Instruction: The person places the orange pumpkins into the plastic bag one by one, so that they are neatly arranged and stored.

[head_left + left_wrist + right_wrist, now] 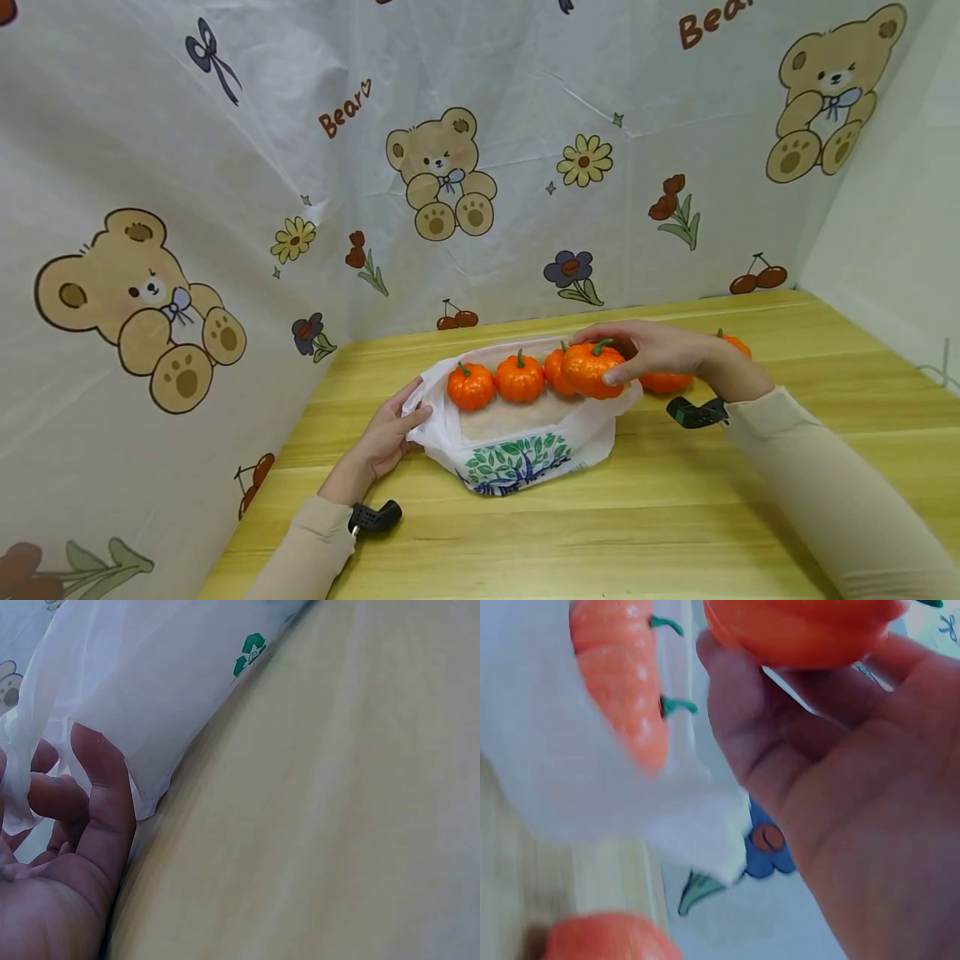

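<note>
A white plastic bag (442, 433) with a green and blue tree print lies on the table, its mouth open. Inside sit small orange pumpkins: one at the left (471, 388), a middle one (520, 379), and a third (556, 375) partly hidden. My left hand (386, 437) grips the bag's left rim; in the left wrist view, thin plastic (16, 780) passes between the fingers. Over the bag's right side, my right hand (663, 348) holds another orange pumpkin (588, 371) with a green stem, thumb on its near side. The right wrist view shows this held pumpkin (802, 634) above the palm.
To the bag's right, behind my right hand and wrist, an orange pumpkin (666, 383) and another farther back (737, 344) are partly hidden. A bear-printed sheet (510, 275) hangs behind the wooden table (525, 542) and along its left side. A white wall (892, 242) stands at the right.
</note>
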Demonstrator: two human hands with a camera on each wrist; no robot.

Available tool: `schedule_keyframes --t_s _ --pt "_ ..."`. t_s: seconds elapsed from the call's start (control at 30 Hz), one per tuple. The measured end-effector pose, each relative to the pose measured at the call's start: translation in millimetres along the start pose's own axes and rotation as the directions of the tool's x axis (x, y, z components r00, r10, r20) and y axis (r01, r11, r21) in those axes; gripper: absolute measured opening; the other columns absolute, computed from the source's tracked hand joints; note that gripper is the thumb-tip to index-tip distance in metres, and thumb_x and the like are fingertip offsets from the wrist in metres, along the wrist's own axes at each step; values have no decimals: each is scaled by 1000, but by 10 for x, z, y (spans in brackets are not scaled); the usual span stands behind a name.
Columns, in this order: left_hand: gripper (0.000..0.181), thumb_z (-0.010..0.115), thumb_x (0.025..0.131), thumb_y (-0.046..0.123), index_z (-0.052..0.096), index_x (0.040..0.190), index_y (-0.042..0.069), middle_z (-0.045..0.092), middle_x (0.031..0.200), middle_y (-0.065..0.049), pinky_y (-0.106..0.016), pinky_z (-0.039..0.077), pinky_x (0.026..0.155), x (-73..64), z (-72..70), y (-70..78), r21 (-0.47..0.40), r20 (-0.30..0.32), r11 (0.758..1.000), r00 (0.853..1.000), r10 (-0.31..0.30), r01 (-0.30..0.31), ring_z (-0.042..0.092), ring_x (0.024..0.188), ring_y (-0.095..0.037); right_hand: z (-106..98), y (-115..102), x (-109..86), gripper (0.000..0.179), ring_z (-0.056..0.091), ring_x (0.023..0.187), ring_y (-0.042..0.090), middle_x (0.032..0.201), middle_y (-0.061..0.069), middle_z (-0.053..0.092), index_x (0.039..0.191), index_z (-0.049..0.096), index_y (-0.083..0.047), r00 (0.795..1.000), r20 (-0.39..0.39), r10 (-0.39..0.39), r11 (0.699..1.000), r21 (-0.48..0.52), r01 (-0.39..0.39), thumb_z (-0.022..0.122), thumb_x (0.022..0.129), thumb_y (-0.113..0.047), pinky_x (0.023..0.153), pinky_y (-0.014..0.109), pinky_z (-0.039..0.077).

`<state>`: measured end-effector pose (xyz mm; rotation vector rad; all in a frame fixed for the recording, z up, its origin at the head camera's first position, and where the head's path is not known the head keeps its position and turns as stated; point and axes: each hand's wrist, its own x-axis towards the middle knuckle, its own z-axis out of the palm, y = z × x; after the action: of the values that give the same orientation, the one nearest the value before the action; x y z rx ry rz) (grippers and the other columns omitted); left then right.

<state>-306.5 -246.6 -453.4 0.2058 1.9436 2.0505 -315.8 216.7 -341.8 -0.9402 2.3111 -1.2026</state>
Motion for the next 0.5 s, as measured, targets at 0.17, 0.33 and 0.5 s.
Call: schedule_keyframes --t_s 0.17,0.33,0.5 --pt "75 61 105 15 21 166 27 34 164 -15 -37 64 84 5 0 2 0 1 1000 1000 1 -1 69 110 -18 94 -10 219 63 52 133 28 152 6 52 151 50 -18 1000 -6 -18 1000 -26 18 76 94 -28 116 46 40" --pt "76 62 104 16 19 166 26 33 165 -17 -36 63 85 3 -2 -7 3 15 1000 1000 -1 1 69 110 -18 211 -40 412 65 54 131 26 150 5 54 150 51 -20 1000 4 -12 998 -69 12 77 93 -35 116 48 42" --pt "76 62 104 16 19 166 26 33 165 -16 -37 63 85 -3 -7 -1 -3 16 1000 1000 6 -6 69 111 -18 353 -134 619 70 53 129 24 148 1 55 149 52 -21 1000 7 -14 997 -79 15 82 87 -38 117 50 42"
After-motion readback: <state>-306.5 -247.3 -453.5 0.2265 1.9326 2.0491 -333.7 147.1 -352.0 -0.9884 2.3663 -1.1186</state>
